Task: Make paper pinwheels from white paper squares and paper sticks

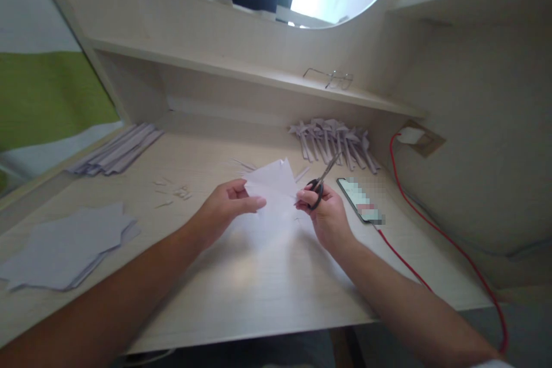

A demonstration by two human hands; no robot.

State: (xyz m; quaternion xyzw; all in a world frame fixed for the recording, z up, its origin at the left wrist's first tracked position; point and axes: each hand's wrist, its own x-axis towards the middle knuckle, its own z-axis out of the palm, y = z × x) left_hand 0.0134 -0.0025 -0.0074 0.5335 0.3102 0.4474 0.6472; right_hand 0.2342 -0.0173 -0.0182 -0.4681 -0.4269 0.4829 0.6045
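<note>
A white square sheet of paper (271, 184) is raised above the middle of the desk, with a small notch at its top corner. My left hand (235, 201) pinches its left edge between thumb and fingers. In my right hand (323, 210) is a pair of scissors (318, 187) with black handles, its blades pointing up and away to the right. The fingertips of that hand also meet the paper's right edge. Behind the sheet, partly hidden by it, thin paper strips (303, 173) lie on the desk.
Paper pinwheels (332, 129) on sticks lie at the back right, near a phone (360, 201) with a red cable (403, 261). On the left are rolled paper sticks (118, 149), a paper stack (69, 247) and small pale pieces (183, 191). Eyeglasses (334, 77) rest on the shelf (241, 76).
</note>
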